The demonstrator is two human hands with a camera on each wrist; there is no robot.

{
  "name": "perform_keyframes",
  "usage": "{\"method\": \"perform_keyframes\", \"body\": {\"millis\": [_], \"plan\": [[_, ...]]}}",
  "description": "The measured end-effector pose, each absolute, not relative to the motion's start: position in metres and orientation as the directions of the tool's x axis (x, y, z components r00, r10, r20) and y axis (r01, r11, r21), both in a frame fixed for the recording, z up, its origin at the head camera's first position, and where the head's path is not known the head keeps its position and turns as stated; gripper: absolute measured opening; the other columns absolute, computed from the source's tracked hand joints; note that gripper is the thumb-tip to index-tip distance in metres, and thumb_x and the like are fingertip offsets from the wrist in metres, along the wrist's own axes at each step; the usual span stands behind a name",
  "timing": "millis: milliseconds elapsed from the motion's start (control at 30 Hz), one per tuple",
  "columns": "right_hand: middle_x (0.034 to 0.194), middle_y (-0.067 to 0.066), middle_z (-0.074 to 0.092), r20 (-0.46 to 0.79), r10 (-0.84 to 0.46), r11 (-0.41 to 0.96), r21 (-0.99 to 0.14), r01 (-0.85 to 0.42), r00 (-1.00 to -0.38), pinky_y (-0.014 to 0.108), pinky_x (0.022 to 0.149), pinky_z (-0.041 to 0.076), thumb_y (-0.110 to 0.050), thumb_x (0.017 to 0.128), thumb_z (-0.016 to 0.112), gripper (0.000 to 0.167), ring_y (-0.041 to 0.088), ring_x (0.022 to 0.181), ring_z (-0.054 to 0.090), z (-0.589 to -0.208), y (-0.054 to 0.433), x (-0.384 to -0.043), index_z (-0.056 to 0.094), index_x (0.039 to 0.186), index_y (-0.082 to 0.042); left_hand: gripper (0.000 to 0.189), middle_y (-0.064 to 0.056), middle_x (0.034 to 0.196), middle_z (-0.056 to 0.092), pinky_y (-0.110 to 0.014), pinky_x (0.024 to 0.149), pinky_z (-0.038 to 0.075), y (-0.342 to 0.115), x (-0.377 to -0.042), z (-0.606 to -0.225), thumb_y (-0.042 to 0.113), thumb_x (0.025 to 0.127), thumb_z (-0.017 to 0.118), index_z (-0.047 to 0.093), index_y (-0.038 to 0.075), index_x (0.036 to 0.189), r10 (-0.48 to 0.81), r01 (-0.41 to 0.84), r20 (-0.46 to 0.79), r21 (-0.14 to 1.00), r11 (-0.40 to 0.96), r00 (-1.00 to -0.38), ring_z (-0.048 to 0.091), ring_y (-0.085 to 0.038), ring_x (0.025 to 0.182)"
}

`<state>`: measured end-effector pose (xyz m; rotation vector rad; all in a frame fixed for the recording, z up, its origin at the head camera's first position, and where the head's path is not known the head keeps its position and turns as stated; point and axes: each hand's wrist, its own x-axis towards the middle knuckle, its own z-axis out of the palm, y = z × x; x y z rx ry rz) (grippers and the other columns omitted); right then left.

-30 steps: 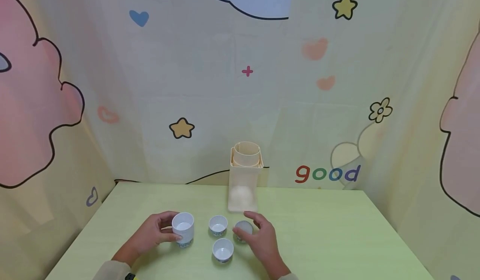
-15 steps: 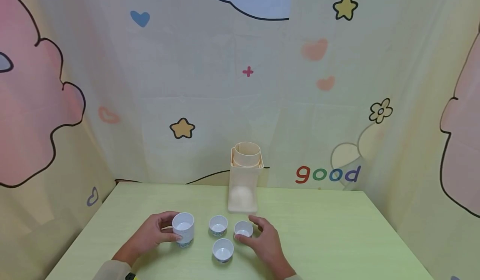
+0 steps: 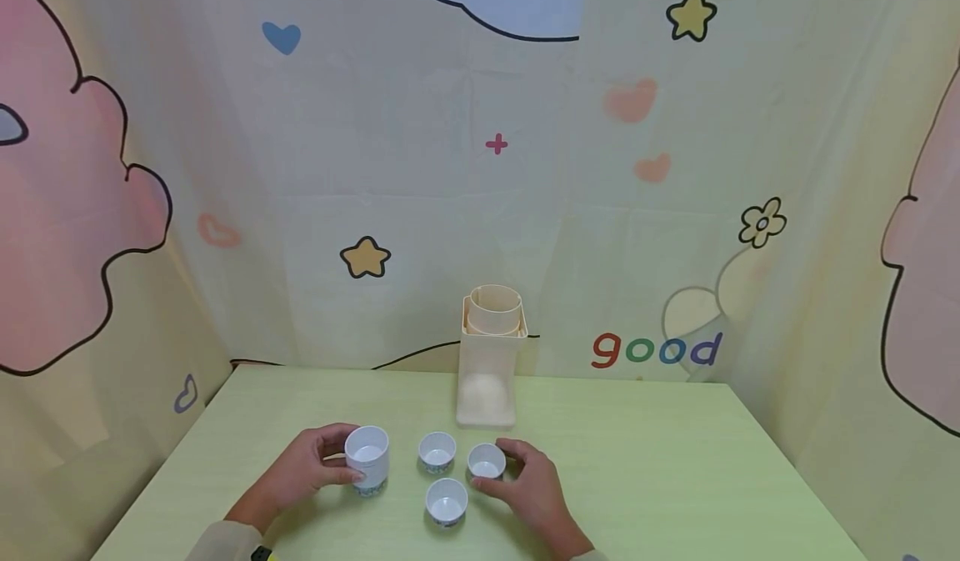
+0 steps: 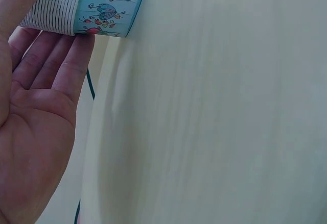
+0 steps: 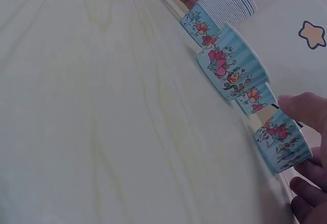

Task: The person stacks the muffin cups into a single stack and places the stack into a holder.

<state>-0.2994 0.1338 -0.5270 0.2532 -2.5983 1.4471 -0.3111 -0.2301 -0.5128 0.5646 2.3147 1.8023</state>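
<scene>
Well in from the far edge of the table [image 3: 660, 461], the left hand [image 3: 311, 459] is gripping a cup stack [image 3: 367, 465], the right hand [image 3: 528, 484] pinching a single cup [image 3: 487, 463].

Cups [image 3: 447, 503] look papery, the tabletop [image 3: 660, 461] wood-grained, the backdrop [image 3: 420, 144] creased cloth.

Container [image 3: 487, 382] behind cups [image 3: 446, 504] — apparently on table [image 3: 637, 461]

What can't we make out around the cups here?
Left wrist: cup stack, cut off by the upper edge, partly behind the left hand.
Head: stack's cup count; rims too small.
Head: lower part of the rightmost cup, behind the right hand.
Right wrist: right hand, cut off by the right edge.
</scene>
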Motion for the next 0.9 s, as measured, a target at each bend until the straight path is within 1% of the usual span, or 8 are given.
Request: {"method": "perform_keyframes", "body": {"millis": [133,267,400,567,767,900], "plan": [[0.122,0.013,0.073,0.224,-0.074,0.511,-0.828,-0.23,-0.972,0.052,0.104,0.052,-0.027,0.07,0.095,0.066,0.032,0.119,0.065,-0.5262,0.1348,-0.2987,0.069,0.125,0.0,0.071,-0.026,0.138,0.061,-0.029,0.096,0.059,-0.2292,-0.3109,-0.5117,0.017,0.08,0.089,0.056,-0.005,0.139,0.379,0.185,0.094,0.959,0.213,-0.921,0.065,-0.032,0.122],[0.121,0.012,0.074,0.223,-0.073,0.515,-0.826,-0.228,-0.972,0.051,0.104,0.052,-0.027,0.071,0.095,0.064,0.031,0.118,0.065,-0.5258,0.1359,-0.2987,0.069,0.124,0.0,0.071,-0.024,0.138,0.061,-0.03,0.097,0.059,-0.2292,-0.3113,-0.5123,0.018,0.08,0.089,0.056,-0.004,0.139,0.37,0.174,0.079,0.957,0.231,-0.926,0.065,-0.031,0.122],[0.12,0.01,0.074,0.224,-0.072,0.53,-0.817,-0.227,-0.972,0.047,0.103,0.053,-0.029,0.072,0.095,0.063,0.029,0.116,0.066,-0.527,0.1363,-0.3005,0.07,0.123,-0.002,0.072,-0.022,0.138,0.062,-0.029,0.097,0.059,-0.2292,-0.3114,-0.5133,0.021,0.08,0.089,0.057,-0.002,0.139,0.356,0.163,0.067,0.955,0.248,-0.932,0.065,-0.03,0.122],[0.117,0.009,0.075,0.219,-0.062,0.54,-0.813,-0.217,-0.974,0.043,0.1,0.054,-0.03,0.071,0.095,0.062,0.026,0.114,0.067,-0.5284,0.1361,-0.3024,0.071,0.121,-0.002,0.073,-0.022,0.138,0.062,-0.03,0.097,0.058,-0.2292,-0.312,-0.5139,0.023,0.079,0.09,0.057,-0.001,0.139,0.35,0.157,0.061,0.954,0.254,-0.935,0.064,-0.032,0.123],[0.117,0.009,0.075,0.223,-0.059,0.547,-0.808,-0.218,-0.973,0.045,0.101,0.054,-0.028,0.071,0.095,0.062,0.027,0.113,0.067,-0.5277,0.1353,-0.3024,0.071,0.121,-0.002,0.073,-0.022,0.139,0.062,-0.03,0.097,0.059,-0.23,-0.3127,-0.515,0.022,0.078,0.09,0.057,-0.002,0.139,0.347,0.159,0.066,0.956,0.246,-0.935,0.065,-0.032,0.123],[0.118,0.011,0.075,0.225,-0.061,0.539,-0.813,-0.222,-0.972,0.047,0.101,0.054,-0.027,0.071,0.095,0.063,0.028,0.113,0.067,-0.5269,0.1345,-0.3015,0.07,0.122,0.0,0.072,-0.023,0.138,0.062,-0.029,0.096,0.059,-0.2302,-0.3119,-0.5147,0.021,0.079,0.09,0.057,-0.002,0.139,0.355,0.166,0.072,0.956,0.242,-0.932,0.066,-0.029,0.121]]}}
